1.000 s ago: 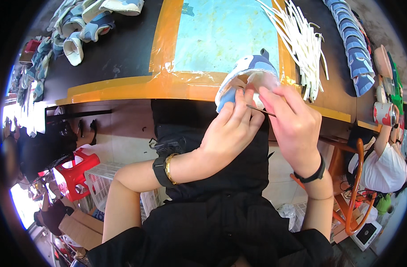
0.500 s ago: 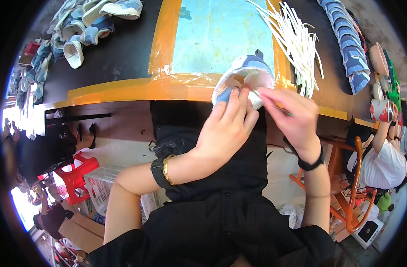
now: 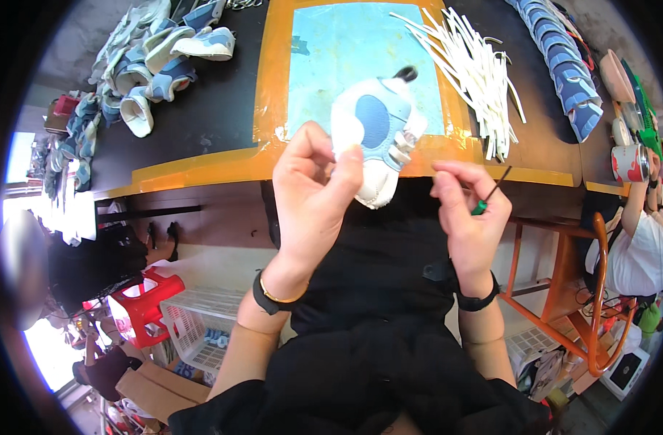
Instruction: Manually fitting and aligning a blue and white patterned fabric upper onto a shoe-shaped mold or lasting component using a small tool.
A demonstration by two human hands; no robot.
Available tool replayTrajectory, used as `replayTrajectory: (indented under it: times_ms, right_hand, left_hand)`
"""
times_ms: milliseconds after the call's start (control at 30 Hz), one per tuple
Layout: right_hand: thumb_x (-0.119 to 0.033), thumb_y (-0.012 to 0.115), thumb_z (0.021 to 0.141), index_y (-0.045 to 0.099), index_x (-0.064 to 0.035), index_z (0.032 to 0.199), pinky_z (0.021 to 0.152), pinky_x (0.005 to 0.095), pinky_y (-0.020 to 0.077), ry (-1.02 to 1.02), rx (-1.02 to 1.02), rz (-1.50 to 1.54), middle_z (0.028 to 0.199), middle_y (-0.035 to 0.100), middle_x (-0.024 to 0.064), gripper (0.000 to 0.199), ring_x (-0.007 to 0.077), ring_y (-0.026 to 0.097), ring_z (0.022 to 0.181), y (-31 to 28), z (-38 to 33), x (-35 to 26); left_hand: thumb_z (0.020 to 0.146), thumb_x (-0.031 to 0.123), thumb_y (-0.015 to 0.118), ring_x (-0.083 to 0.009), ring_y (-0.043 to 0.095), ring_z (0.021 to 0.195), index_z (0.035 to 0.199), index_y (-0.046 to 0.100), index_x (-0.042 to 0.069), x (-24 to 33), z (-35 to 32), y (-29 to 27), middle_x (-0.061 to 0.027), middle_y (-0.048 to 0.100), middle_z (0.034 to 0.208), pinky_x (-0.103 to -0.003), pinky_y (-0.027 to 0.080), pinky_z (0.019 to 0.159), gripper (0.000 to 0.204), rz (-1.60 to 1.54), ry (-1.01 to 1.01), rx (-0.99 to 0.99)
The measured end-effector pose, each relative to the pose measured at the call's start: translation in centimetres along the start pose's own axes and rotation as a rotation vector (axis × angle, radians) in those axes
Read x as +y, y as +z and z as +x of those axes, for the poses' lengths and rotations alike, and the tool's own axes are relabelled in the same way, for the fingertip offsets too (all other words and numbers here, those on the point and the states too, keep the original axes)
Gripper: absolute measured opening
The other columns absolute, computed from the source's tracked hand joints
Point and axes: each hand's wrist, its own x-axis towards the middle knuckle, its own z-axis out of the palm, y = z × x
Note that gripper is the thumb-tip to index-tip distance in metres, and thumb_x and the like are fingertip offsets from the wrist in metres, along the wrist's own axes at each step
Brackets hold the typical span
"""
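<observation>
left hand [image 3: 313,185] on shoe upper [image 3: 378,138], right hand [image 3: 469,210] gripping thin tool [image 3: 491,194]

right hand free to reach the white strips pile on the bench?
Probably not freely: the right hand pinches a thin green-handled tool. The white strips lie just beyond it, nothing between, so reach looks open.

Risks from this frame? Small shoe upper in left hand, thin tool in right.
1. The left hand pinches the shoe upper only at its edge, off the table; it may slip.
2. The thin tool in the right hand points up, close to the fingers; a poke seems possible.
</observation>
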Motion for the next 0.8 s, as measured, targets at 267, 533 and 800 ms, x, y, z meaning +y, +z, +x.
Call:
replayTrajectory:
  times_ms: [267, 533, 800]
  right_hand:
    - [-0.001, 0.07, 0.081, 0.06, 0.0012, 0.095, 0.048, 0.0165, 0.0382, -0.279, -0.066, -0.074, 0.076, 0.063, 0.0036, 0.017, 0.0005, 0.051, 0.059, 4.6, 0.9, 0.1]
    - [-0.004, 0.069, 0.082, 0.057, 0.0002, 0.088, 0.049, 0.0236, 0.0436, -0.304, -0.142, -0.266, 0.071, 0.062, 0.0068, 0.014, 0.0106, 0.057, 0.055, 4.7, 0.1, 0.3]
    - [0.002, 0.063, 0.08, 0.054, -0.0011, 0.088, 0.054, 0.029, 0.0474, -0.426, -0.265, -0.305, 0.073, 0.059, 0.012, 0.013, 0.0232, 0.061, 0.059, 4.2, 0.4, 0.2]
  left_hand:
    - [0.091, 0.012, 0.055, -0.0117, 0.055, 0.093, 0.096, 0.047, 0.004, -1.7, -2.9, 0.1, -0.0076, 0.058, 0.101, -0.029, 0.045, 0.085, 0.012, -0.2, 0.153, 0.084]
    - [0.092, 0.019, 0.061, -0.0131, 0.06, 0.093, 0.119, 0.051, -0.004, 0.1, -1.7, 0.7, -0.01, 0.062, 0.108, -0.029, 0.05, 0.081, 0.036, -0.369, -0.181, -0.016]
    - [0.094, 0.018, 0.058, -0.0137, 0.063, 0.091, 0.117, 0.055, -0.004, -0.3, -1.5, 1.1, -0.0095, 0.065, 0.105, -0.028, 0.052, 0.079, 0.031, -0.428, -0.103, 0.019]
